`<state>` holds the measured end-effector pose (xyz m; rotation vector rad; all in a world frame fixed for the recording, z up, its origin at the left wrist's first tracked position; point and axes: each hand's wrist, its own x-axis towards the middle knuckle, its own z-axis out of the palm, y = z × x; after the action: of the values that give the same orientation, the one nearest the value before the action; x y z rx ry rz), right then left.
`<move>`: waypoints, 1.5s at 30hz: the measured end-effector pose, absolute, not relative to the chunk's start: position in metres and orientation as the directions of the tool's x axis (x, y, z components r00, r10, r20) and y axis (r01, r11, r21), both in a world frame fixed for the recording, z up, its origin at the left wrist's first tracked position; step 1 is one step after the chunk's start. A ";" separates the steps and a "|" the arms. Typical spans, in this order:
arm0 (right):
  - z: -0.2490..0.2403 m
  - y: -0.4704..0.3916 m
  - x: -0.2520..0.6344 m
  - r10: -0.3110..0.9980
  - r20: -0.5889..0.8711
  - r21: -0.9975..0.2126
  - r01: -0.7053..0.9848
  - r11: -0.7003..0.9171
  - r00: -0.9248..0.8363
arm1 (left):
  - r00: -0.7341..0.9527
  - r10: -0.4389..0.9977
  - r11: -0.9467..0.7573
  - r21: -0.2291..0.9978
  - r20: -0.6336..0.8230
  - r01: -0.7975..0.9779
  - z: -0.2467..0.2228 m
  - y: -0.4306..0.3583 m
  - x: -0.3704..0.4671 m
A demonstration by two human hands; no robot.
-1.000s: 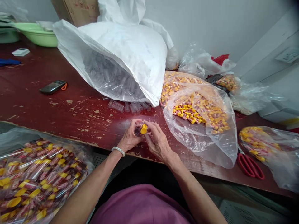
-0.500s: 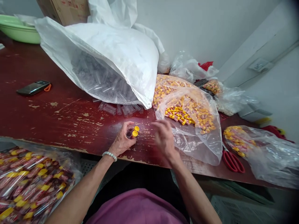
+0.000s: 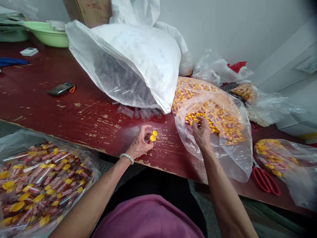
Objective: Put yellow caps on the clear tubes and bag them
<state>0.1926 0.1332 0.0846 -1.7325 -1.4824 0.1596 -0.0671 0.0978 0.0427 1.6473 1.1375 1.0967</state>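
Over the front of the dark red table, my left hand point(image 3: 141, 142) is closed around a few clear plastic tubes, two of them showing round yellow caps point(image 3: 153, 138) at the right. My right hand point(image 3: 201, 132) reaches into the mouth of a clear bag point(image 3: 241, 162) full of small yellow-capped pieces point(image 3: 214, 127). Its thumb and fingers curl down at the pieces; whether they grip one is too small to tell. Behind my left hand lies a large white sack point(image 3: 148, 49) on its side, with empty clear tubes point(image 3: 127, 112) spilling from its mouth.
At the lower left is a big bag of filled yellow-capped tubes point(image 3: 44, 181). Red scissors point(image 3: 266, 181) and another bag of capped pieces point(image 3: 277, 157) lie at the right. A phone-like device point(image 3: 61, 89) and a green basin point(image 3: 49, 34) are at the left.
My right hand has moved right, from above the table into the bag's opening. My left hand still holds the tubes. The camera view has shifted left.
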 end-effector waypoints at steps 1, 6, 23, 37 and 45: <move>0.092 0.122 0.175 0.873 0.396 -0.772 0.617 0.148 0.285 | 0.207 0.958 -0.244 0.942 0.197 0.230 0.043 0.098 -0.067; 0.100 0.075 0.078 0.913 0.406 -0.851 0.355 0.388 -0.026 | 0.205 0.954 -0.259 0.946 0.219 0.194 0.040 0.099 -0.068; 0.078 0.059 0.082 0.803 0.509 -0.370 0.763 0.530 -0.311 | 0.228 0.949 -0.265 0.941 0.217 0.209 0.037 0.100 -0.072; 0.041 0.158 0.249 0.891 0.363 -0.060 0.961 -0.269 0.272 | 0.232 0.934 -0.329 0.910 0.273 0.253 0.031 0.101 -0.070; 0.055 0.170 0.258 0.928 0.236 -0.120 0.957 -0.265 0.287 | 0.254 0.935 -0.300 0.932 0.246 0.202 0.034 0.101 -0.069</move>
<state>0.2581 0.1705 0.0550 -2.3179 -1.7365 -0.1730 -0.0687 0.1007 0.0336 1.6937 1.0592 1.1104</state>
